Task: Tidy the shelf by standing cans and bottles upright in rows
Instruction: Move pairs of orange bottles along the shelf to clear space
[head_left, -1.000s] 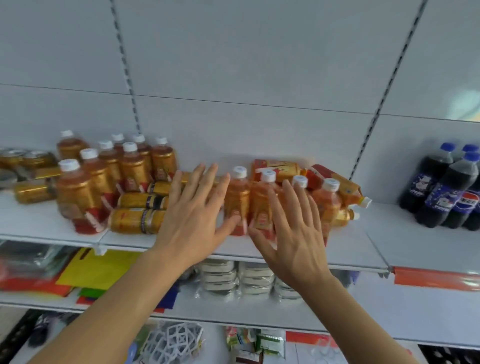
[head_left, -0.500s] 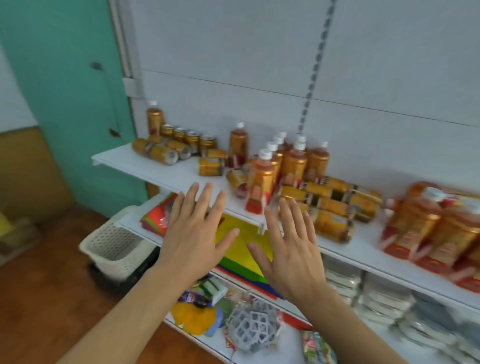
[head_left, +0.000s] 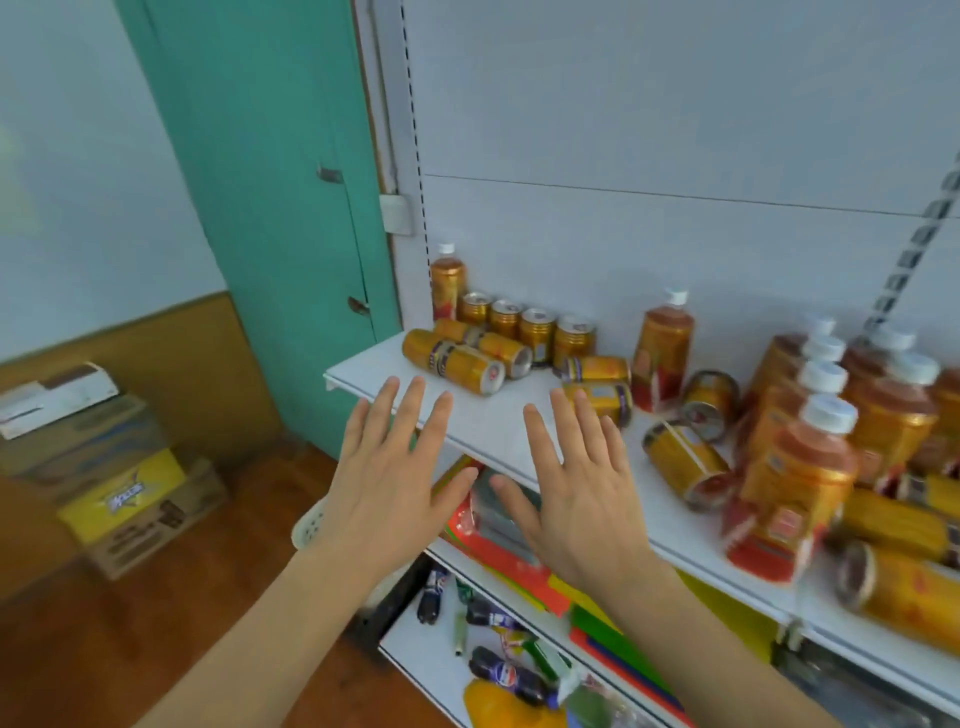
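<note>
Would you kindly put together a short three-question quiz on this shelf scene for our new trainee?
1. True or false: the left hand grips a can.
2. How many cans stand upright in the row against the back panel at the shelf's left end?
A) two B) four C) six
3. Fill in: the two cans nearest the shelf's left end lie on their ____.

Key:
1. False: both it and the right hand are spread open and hold nothing.
2. B: four, just right of an upright bottle.
3. Sides.
</note>
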